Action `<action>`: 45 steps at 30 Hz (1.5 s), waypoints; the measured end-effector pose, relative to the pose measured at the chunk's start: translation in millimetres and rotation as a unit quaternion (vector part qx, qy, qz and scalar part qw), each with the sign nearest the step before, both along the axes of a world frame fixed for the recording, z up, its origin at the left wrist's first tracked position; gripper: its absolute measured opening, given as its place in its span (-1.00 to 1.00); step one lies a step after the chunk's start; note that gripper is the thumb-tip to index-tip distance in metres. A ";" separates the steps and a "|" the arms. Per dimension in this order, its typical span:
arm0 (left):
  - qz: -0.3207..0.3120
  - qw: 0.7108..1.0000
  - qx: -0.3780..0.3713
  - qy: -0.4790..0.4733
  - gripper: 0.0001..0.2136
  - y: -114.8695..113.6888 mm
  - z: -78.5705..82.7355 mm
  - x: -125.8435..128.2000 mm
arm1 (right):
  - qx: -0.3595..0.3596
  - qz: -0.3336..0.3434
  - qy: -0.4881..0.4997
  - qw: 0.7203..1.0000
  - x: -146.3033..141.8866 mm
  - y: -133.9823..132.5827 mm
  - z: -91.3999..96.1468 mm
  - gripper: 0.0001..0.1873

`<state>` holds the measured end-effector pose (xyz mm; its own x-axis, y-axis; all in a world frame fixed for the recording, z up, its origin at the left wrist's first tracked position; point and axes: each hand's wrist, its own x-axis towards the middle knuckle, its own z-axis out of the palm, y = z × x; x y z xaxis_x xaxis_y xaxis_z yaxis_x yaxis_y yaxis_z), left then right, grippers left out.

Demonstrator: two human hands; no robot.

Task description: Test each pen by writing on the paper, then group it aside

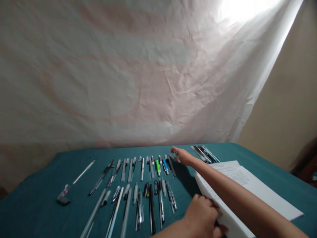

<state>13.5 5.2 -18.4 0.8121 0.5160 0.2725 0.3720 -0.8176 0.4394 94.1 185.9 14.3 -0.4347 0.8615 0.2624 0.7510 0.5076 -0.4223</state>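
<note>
My right hand (182,156) reaches out over the far end of the upper pen row, its fingers closed round a thin clear pen (176,155). My left hand (201,215) lies close in at the lower middle, fingers curled on the raised edge of an open notebook (223,206). Written lines show on part of the notebook's page; my right forearm crosses over it. Just left of my right hand are a grey-clear pen (171,166), a blue pen (165,166) and a green pen (158,167).
Several pens lie in two rough rows on the teal cloth (74,218), among them a long black pen (151,208). A bundle of pens (205,154) lies at the back right. At the left are a white stick (83,172) and a small dark-ended item (63,197). A pale sheet (123,82) hangs behind.
</note>
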 end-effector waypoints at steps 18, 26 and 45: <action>0.048 0.993 -0.084 -0.073 -0.64 0.7 3.0 1.2 | 0.028 0.025 0.098 0.995 44.5 -90.7 48.7 -0.69; 0.126 0.913 -0.242 -0.304 -0.75 -8.3 24.8 0.1 | 0.066 -0.064 0.133 0.987 91.2 -181.9 19.2 -0.69; 0.192 0.709 -0.445 -0.513 -0.69 20.7 19.3 5.5 | 0.185 0.062 0.033 0.980 84.0 -206.3 -17.7 -0.54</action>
<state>19.0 25.9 0.9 0.1753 0.9834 0.0467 -0.3970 0.0272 0.9174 178.1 -20.4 -3.4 -0.5009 0.6435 0.5788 0.6510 0.7208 -0.2380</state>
